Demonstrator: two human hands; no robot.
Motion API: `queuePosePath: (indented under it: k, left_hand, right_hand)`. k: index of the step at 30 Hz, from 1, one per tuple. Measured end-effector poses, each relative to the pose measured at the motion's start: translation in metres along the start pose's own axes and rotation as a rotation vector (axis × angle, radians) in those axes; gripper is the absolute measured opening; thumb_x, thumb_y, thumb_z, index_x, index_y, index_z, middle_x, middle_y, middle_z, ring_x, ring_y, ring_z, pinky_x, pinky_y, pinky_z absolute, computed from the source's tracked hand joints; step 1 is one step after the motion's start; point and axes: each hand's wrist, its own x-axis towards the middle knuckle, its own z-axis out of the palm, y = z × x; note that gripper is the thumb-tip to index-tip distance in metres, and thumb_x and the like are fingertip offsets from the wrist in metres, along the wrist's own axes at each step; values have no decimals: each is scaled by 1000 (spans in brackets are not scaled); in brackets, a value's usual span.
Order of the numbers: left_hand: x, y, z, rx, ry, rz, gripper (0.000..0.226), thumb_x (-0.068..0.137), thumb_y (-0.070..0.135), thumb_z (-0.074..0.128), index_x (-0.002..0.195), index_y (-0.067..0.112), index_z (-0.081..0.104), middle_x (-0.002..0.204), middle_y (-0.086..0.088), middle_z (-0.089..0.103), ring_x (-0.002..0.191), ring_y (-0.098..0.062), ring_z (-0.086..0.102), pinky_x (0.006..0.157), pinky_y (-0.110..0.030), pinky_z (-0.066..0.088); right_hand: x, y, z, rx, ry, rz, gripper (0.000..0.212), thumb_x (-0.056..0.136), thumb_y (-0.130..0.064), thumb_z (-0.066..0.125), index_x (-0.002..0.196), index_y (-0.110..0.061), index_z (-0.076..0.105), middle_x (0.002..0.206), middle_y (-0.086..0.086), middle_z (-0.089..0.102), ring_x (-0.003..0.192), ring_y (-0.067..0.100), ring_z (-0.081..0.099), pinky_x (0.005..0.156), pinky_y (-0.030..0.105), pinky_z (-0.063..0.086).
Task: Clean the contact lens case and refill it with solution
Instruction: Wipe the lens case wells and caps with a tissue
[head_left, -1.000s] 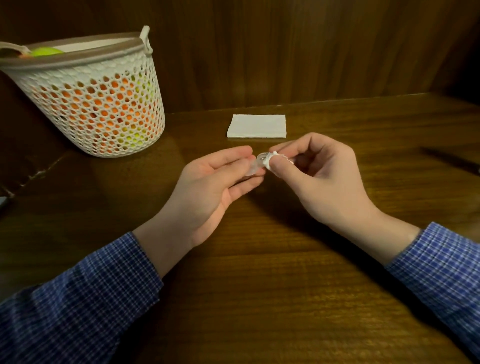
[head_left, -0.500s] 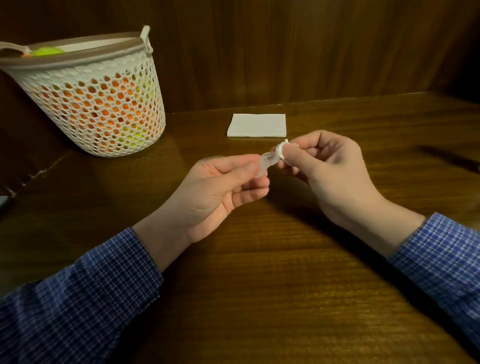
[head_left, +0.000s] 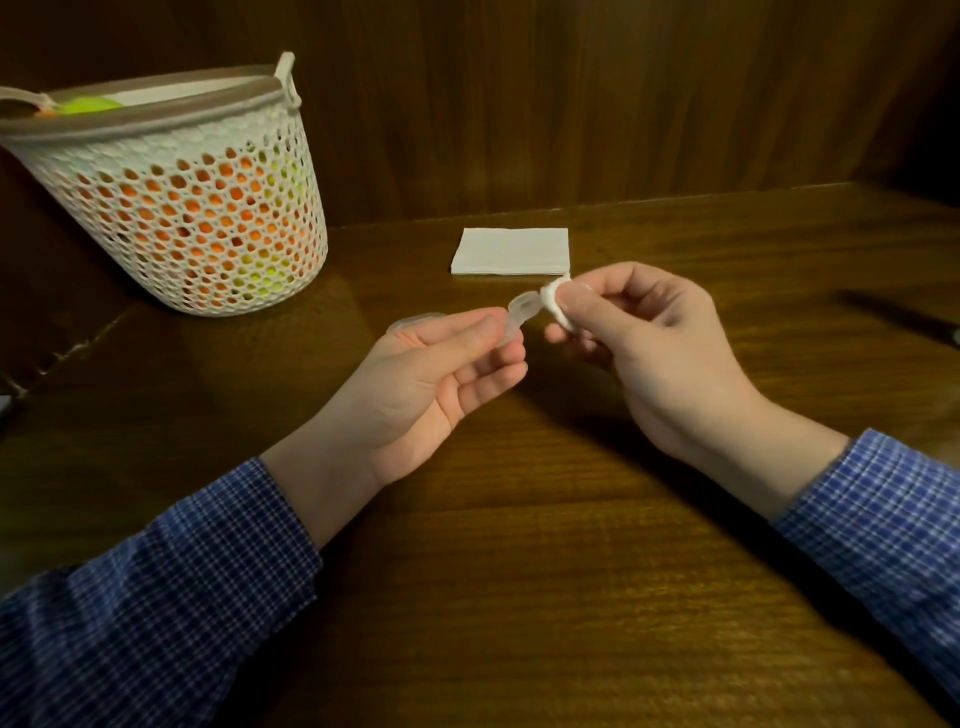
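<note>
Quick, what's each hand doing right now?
Left hand: pinches the clear lens case.
Right hand: pinches a white wad against the case.

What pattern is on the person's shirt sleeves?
A small blue-and-white check, on both sleeves, clearest in the head view.

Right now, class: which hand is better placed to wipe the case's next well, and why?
Right. The right hand already pinches the white wipe beside the clear lens case, which the left hand grips and steadies.

Basket (head_left: 171, 218) cut by left edge, contents blurred through mesh, lens case (head_left: 511, 319) partly hidden by fingers
</note>
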Motion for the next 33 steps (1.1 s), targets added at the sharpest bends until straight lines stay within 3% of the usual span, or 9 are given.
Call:
queuePosePath:
  k: [3,5,9,13,16,18,21,26,33]
  left_hand:
    - [1,-1,0,-16,14,-21,24,83,12,69,103,5,81,93,-9,77,79,-12,75,70,-24,61]
    - [2,-1,0,-7,25,-40,23,84,13,69,102,7,82,89,-6,77,75,-10,74,68,-24,60]
    - [1,-2,0,2,13,-41,19,95,9,65,103,6,81,85,-3,74,71,-7,70,67,-22,58]
    - [1,-2,2,33,50,-35,17,86,13,69,93,8,84,84,-3,77,68,-7,70,65,-22,59]
    - [1,-1,2,-1,66,-36,17,85,14,70,93,6,83,84,-4,77,69,-8,72,65,-22,59]
    - [2,-1,1,-34,77,-28,22,85,13,71,103,4,79,86,-5,77,71,-9,73,66,-22,59]
    - [1,-3,-1,9,79,32,31,80,13,73,110,3,78,89,-6,77,74,-10,73,69,-23,59]
    - [-2,-6,-1,175,108,189,27,73,14,79,100,13,84,96,-10,80,83,-15,77,74,-25,61]
    - [-4,-7,0,176,104,191,24,72,13,77,95,15,85,92,-10,80,80,-16,78,72,-27,62]
  right_hand:
    - [-6,4,8,-282,-72,-181,5,90,-12,76,95,-11,74,104,-1,75,85,10,71,75,22,57]
    - [-8,6,12,-404,-51,-226,6,89,-16,78,94,-15,76,103,-6,74,94,9,71,81,22,58]
    - [-8,5,13,-372,38,-222,6,89,-17,78,93,-13,75,100,-7,77,92,11,74,82,29,62]
    - [-3,5,14,-327,122,-145,6,94,-16,73,91,-13,69,90,3,80,86,19,77,77,36,64]
    - [-2,1,10,-125,75,-78,4,98,-10,66,97,-7,64,88,9,80,84,22,78,74,29,62]
    - [-2,0,8,-105,10,-86,7,96,-11,69,99,-5,67,97,12,79,92,23,77,80,31,62]
    - [-4,6,13,-209,-40,-126,10,92,-10,73,98,-3,71,111,8,75,101,22,73,89,35,61]
    - [-4,8,15,-274,41,-173,4,90,-14,77,89,-11,75,104,-3,78,95,16,74,86,41,62]
    - [-7,10,15,-450,54,-357,4,92,-15,76,90,-13,73,102,-6,76,96,10,72,76,29,61]
